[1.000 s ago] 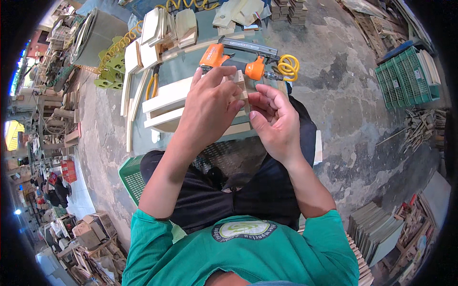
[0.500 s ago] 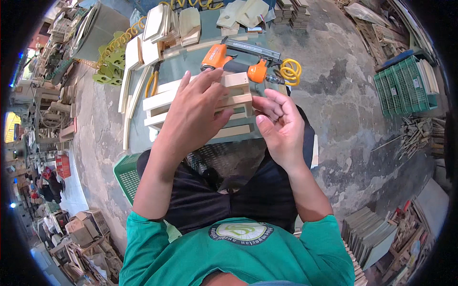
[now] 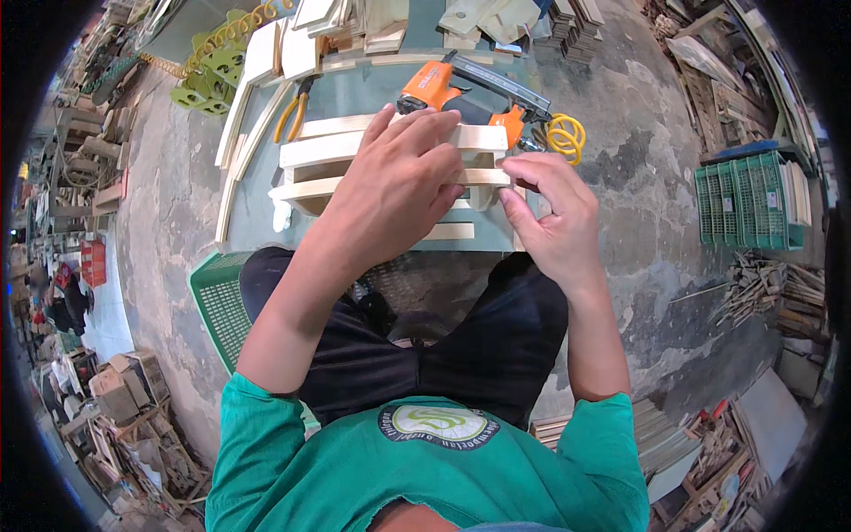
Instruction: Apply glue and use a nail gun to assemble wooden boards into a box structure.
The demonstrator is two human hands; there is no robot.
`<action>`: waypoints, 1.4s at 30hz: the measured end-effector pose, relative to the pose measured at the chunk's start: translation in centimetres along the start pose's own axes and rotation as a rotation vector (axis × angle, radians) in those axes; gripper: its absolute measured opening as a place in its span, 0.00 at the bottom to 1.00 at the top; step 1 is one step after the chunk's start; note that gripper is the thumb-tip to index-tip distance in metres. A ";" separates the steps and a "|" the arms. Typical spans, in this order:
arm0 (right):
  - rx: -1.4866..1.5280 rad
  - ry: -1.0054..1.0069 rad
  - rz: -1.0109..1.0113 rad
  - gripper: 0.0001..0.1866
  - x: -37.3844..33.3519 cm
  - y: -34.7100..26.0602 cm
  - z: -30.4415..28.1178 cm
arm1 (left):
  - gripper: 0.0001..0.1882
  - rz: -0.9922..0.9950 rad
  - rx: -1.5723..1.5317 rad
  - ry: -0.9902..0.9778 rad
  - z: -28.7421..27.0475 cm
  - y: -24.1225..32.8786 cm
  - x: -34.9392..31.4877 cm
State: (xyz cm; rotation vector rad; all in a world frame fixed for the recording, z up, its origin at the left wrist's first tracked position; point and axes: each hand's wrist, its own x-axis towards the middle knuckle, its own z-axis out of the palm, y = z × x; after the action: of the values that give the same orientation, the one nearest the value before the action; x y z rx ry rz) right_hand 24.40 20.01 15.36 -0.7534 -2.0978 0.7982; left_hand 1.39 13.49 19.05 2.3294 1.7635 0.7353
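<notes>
A small slatted frame of pale wood (image 3: 324,152) rests on the green worktop (image 3: 372,89) in front of me. My left hand (image 3: 390,191) reaches across its middle, fingers over the top and thumb against the near slat (image 3: 306,189), gripping it. At that slat's right end, my right hand (image 3: 557,204) pinches the tip between thumb and fingers. Behind the frame lies an orange and black nail gun (image 3: 430,86), close to my left fingertips. Part of the frame is hidden under my left hand.
Pincers with orange-yellow handles (image 3: 287,119) lie left of the frame. A yellow coiled hose (image 3: 566,136) is at the nail gun's right end. Thin boards (image 3: 261,53) are stacked at the back left. A green plastic crate (image 3: 222,301) stands by my left knee; green baskets (image 3: 745,202) stand at the right.
My right hand has closed from a loose, open pose onto the near slat's right end. The frame has tilted, and the left hand stays across it. The whole view has shifted a little.
</notes>
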 end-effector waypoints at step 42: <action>-0.275 -0.403 0.424 0.29 13.1 8.7 -1.0 | 0.10 0.019 -0.036 0.016 0.4 -0.3 -0.1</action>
State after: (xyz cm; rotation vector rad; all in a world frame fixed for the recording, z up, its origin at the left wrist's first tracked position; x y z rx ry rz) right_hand 20.22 35.23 15.22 -1.3066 -2.4782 0.9573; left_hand 1.32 13.58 18.56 2.3269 1.7226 0.7843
